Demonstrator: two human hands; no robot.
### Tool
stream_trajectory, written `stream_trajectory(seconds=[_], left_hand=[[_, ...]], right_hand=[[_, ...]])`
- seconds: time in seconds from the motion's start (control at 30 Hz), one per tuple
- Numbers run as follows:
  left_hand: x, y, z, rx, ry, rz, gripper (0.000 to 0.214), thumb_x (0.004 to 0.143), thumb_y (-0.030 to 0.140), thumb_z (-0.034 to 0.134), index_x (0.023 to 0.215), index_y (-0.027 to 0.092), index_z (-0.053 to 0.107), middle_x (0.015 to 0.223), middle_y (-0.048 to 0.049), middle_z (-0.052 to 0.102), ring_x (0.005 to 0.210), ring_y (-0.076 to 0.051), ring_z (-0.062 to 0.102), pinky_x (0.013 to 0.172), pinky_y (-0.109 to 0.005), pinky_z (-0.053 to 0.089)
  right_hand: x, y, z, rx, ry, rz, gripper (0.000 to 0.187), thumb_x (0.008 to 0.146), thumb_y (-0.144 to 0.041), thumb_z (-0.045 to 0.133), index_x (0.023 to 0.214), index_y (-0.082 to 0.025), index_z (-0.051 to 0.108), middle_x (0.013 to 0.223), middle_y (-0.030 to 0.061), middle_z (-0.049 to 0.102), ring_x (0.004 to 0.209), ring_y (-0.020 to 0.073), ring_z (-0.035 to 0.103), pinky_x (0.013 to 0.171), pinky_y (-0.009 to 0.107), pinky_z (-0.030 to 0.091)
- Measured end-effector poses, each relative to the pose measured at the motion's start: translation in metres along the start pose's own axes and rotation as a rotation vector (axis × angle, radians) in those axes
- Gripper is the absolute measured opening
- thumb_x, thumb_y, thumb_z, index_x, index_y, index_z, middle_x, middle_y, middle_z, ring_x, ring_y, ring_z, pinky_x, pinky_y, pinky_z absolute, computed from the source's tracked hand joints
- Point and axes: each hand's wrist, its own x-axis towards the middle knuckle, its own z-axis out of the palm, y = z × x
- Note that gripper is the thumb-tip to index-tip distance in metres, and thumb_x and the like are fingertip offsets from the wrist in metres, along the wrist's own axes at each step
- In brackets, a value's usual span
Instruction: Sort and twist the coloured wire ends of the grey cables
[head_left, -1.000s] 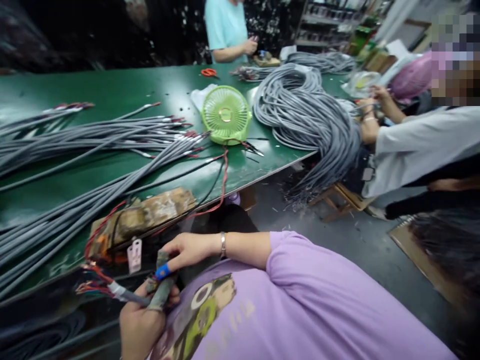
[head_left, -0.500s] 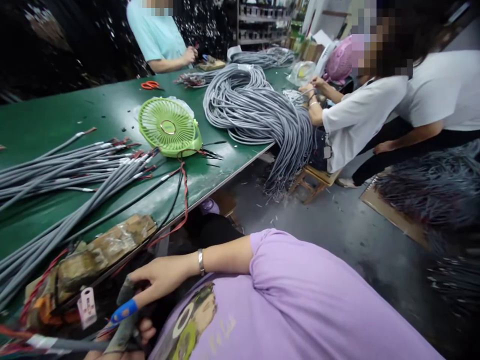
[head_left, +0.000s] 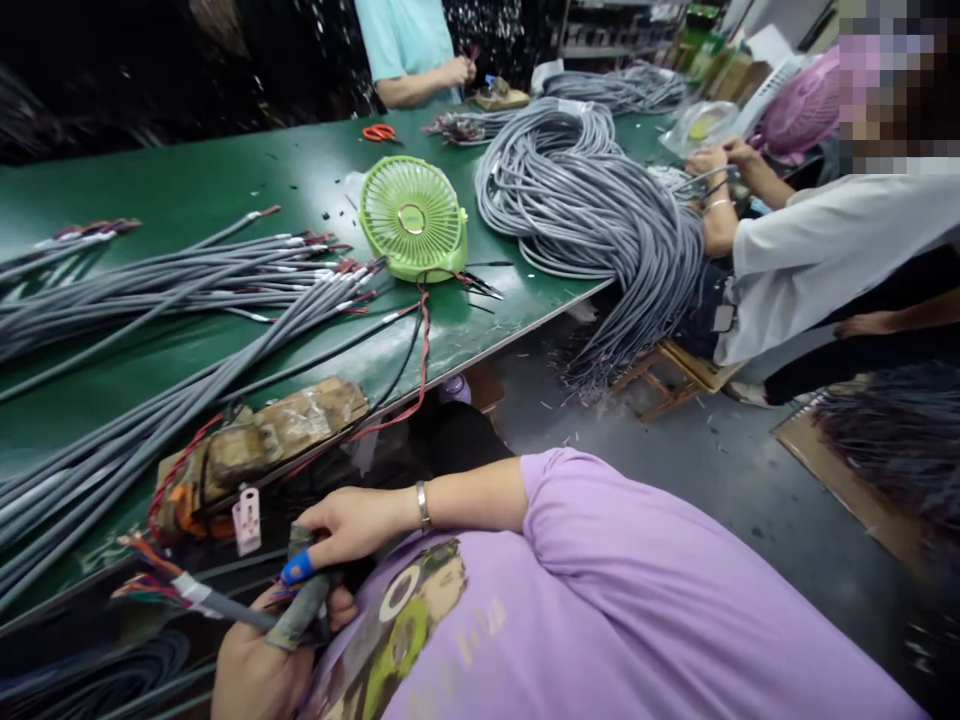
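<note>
A grey cable [head_left: 241, 608] with a white-taped end and fanned-out coloured wires [head_left: 150, 575] lies across my left hand [head_left: 259, 670], which is closed around it. Grey wrapping covers what seems to be that hand's thumb. My right hand [head_left: 349, 525], with blue tape on its thumb and a metal bracelet at the wrist, bends in against the left. Its thumb and a grey-wrapped finger are closed on thin coloured wires [head_left: 281, 592] beside the cable, mostly hidden between the hands. Just beyond them, a worn tape-covered block [head_left: 277, 430] sits at the table edge, with a pink tag [head_left: 247, 520] hanging by it.
Bundled grey cables [head_left: 187, 390] cover the left of the green table [head_left: 247, 165]. A green fan [head_left: 412, 218], orange-handled scissors [head_left: 379, 133] and a big cable coil [head_left: 585, 190] are farther off. Co-workers handle wires at the back and right. More cables [head_left: 97, 660] lie below the edge.
The view has shifted, so the scene sits farther right and my hands show higher. The cable's fanned wire ends have come fully into sight. Both hands remain close together.
</note>
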Motion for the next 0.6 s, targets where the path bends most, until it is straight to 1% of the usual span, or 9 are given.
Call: stream_trajectory(seconds=[0.07, 0.1, 0.2, 0.33, 0.37, 0.43, 0.5, 0.53, 0.6], left_hand=[[0.001, -0.002, 0.0, -0.128, -0.054, -0.079, 0.021, 0.051, 0.055, 0.084, 0.064, 0.041, 0.075, 0.06, 0.009, 0.07, 0.056, -0.02, 0.065, 0.058, -0.035, 0.06], [0.002, -0.003, 0.0, -0.181, -0.053, -0.1, 0.02, 0.052, 0.052, 0.085, 0.064, 0.041, 0.074, 0.06, 0.0098, 0.069, 0.055, -0.018, 0.064, 0.057, -0.032, 0.058], [0.005, 0.0, 0.002, -0.253, 0.026, -0.103, 0.018, 0.05, 0.045, 0.085, 0.061, 0.039, 0.072, 0.058, 0.0129, 0.068, 0.052, -0.015, 0.062, 0.051, -0.029, 0.055], [0.005, 0.005, 0.004, -0.338, 0.133, -0.099, 0.018, 0.048, 0.034, 0.083, 0.057, 0.036, 0.069, 0.057, 0.0168, 0.066, 0.053, -0.012, 0.06, 0.052, -0.025, 0.055], [0.005, 0.006, 0.004, -0.357, 0.176, -0.095, 0.016, 0.05, 0.033, 0.083, 0.057, 0.036, 0.068, 0.056, 0.0169, 0.065, 0.054, -0.011, 0.061, 0.054, -0.024, 0.056], [0.005, 0.007, 0.004, -0.4, 0.242, -0.105, 0.014, 0.055, 0.034, 0.081, 0.057, 0.034, 0.067, 0.055, 0.0162, 0.065, 0.054, -0.01, 0.061, 0.055, -0.021, 0.057], [0.005, 0.005, 0.004, -0.436, 0.247, -0.12, 0.016, 0.056, 0.033, 0.083, 0.059, 0.032, 0.067, 0.056, 0.0154, 0.066, 0.054, -0.009, 0.062, 0.056, -0.02, 0.057], [0.005, 0.004, 0.004, -0.439, 0.241, -0.121, 0.018, 0.054, 0.032, 0.084, 0.059, 0.031, 0.067, 0.056, 0.0148, 0.066, 0.053, -0.009, 0.062, 0.055, -0.02, 0.056], [0.005, -0.001, 0.005, -0.415, 0.222, -0.097, 0.023, 0.05, 0.032, 0.088, 0.062, 0.03, 0.068, 0.058, 0.0135, 0.068, 0.052, -0.01, 0.063, 0.055, -0.02, 0.057]], right_hand=[[0.003, 0.004, 0.007, 0.069, 0.036, 0.055, 0.029, 0.072, -0.029, 0.084, 0.071, -0.015, 0.059, 0.058, -0.0087, 0.053, 0.06, 0.0068, 0.048, 0.058, 0.018, 0.038], [0.005, 0.007, 0.011, 0.141, 0.06, 0.098, 0.029, 0.073, -0.031, 0.084, 0.074, -0.015, 0.06, 0.059, -0.0087, 0.054, 0.059, 0.0066, 0.049, 0.057, 0.017, 0.038], [0.01, 0.017, 0.02, 0.428, 0.133, 0.208, 0.032, 0.074, -0.038, 0.084, 0.077, -0.016, 0.059, 0.059, -0.0089, 0.053, 0.054, 0.0056, 0.047, 0.052, 0.017, 0.039], [0.009, 0.022, 0.012, 0.764, 0.23, 0.327, 0.041, 0.078, -0.045, 0.079, 0.071, -0.017, 0.051, 0.056, -0.0091, 0.048, 0.047, 0.004, 0.043, 0.047, 0.016, 0.041], [0.008, 0.022, 0.008, 0.813, 0.22, 0.348, 0.04, 0.08, -0.046, 0.077, 0.072, -0.017, 0.051, 0.057, -0.0084, 0.05, 0.047, 0.0042, 0.045, 0.048, 0.017, 0.043], [0.004, 0.022, 0.003, 0.868, 0.113, 0.362, 0.039, 0.082, -0.049, 0.074, 0.077, -0.017, 0.054, 0.065, -0.0057, 0.058, 0.051, 0.0055, 0.05, 0.051, 0.019, 0.048], [0.001, 0.023, 0.004, 0.857, -0.025, 0.348, 0.039, 0.079, -0.05, 0.077, 0.082, -0.017, 0.057, 0.075, -0.0032, 0.064, 0.057, 0.007, 0.055, 0.054, 0.021, 0.051], [0.001, 0.024, 0.007, 0.828, -0.065, 0.324, 0.039, 0.075, -0.049, 0.081, 0.083, -0.017, 0.058, 0.077, -0.0037, 0.064, 0.059, 0.0069, 0.055, 0.055, 0.021, 0.051], [0.003, 0.024, 0.015, 0.742, -0.056, 0.253, 0.04, 0.068, -0.043, 0.087, 0.085, -0.017, 0.061, 0.075, -0.0061, 0.062, 0.06, 0.0057, 0.052, 0.055, 0.018, 0.048]])
